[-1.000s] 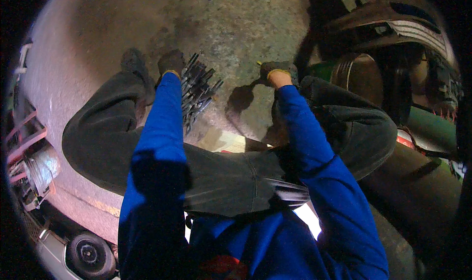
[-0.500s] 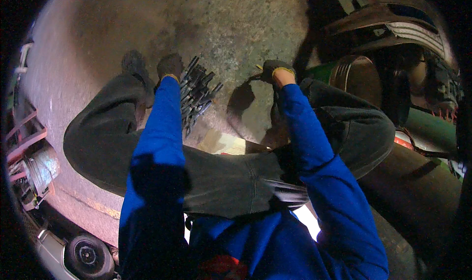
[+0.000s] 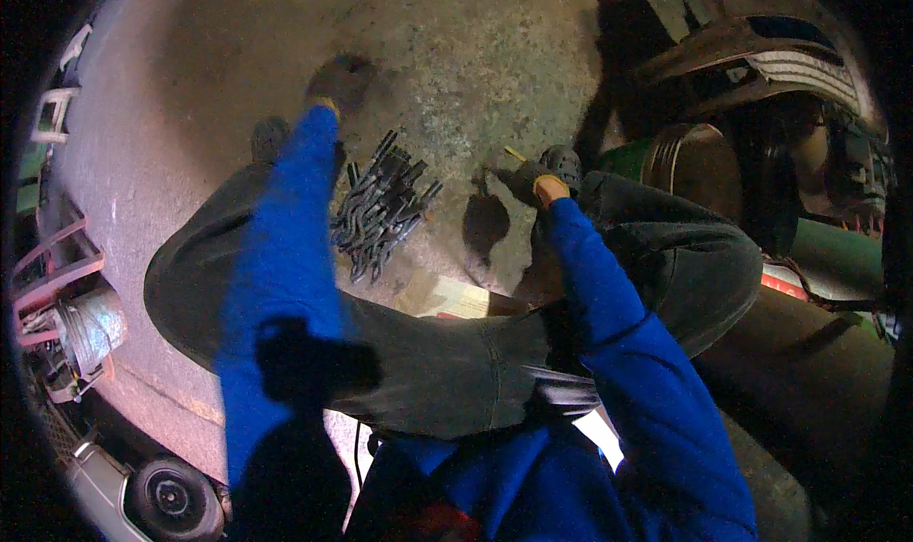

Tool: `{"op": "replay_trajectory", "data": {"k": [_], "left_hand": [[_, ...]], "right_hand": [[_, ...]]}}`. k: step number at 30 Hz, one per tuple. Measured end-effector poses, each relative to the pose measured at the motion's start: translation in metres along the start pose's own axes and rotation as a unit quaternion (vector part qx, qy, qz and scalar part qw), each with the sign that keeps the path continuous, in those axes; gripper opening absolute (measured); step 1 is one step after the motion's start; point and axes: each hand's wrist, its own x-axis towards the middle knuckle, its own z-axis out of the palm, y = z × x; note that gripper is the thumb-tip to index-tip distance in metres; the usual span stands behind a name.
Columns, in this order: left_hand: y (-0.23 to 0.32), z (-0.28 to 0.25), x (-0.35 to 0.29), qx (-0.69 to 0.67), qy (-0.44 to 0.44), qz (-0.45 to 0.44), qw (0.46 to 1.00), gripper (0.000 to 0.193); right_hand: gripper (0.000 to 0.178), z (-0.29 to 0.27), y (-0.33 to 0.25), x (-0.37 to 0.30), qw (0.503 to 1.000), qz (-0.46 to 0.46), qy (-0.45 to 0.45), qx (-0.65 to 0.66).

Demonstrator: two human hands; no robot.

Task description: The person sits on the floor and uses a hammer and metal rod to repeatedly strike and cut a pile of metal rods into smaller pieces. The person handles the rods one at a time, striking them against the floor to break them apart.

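Past the far left edge of a pile of dark, twisted metal rods, my left hand is stretched out over the floor. It wears a dark glove with a yellow cuff; motion blur hides its fingers and anything in them. To the right of the pile, my right hand, gloved alike, is closed near my right shoe. A thin yellow strip sticks out beside its fingers; the rest of it is hidden. The rods lie heaped on the concrete floor between my bent legs, touched by neither hand.
A flat piece of cardboard lies just in front of me. On the right stand a green drum and a worn car bumper. A red metal frame, a spool and a vehicle wheel are on the left.
My left hand has moved forward, away from the rod pile's left edge. My right hand stays right of the pile, still closed. The view has shifted slightly.
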Motion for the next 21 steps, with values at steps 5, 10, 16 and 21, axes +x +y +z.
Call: {"op": "replay_trajectory", "data": {"k": [5,10,16,21], "left_hand": [[0.112,-0.183,0.006,0.212,-0.128,0.140,0.959,0.045],[0.105,-0.239,-0.056,0.078,-0.116,0.153,0.978,0.047],[0.095,-0.266,-0.080,0.079,-0.172,0.076,0.979,0.046],[0.081,-0.274,-0.072,0.063,-0.154,0.081,0.983,0.043]], "right_hand": [[0.067,-0.002,-0.041,-0.022,0.983,-0.031,0.123,0.133],[0.051,0.050,-0.051,-0.003,0.951,-0.096,0.263,0.130],[0.038,0.067,-0.045,0.002,0.958,-0.096,0.239,0.125],[0.035,0.066,-0.031,0.016,0.981,-0.069,0.180,0.015]]}}
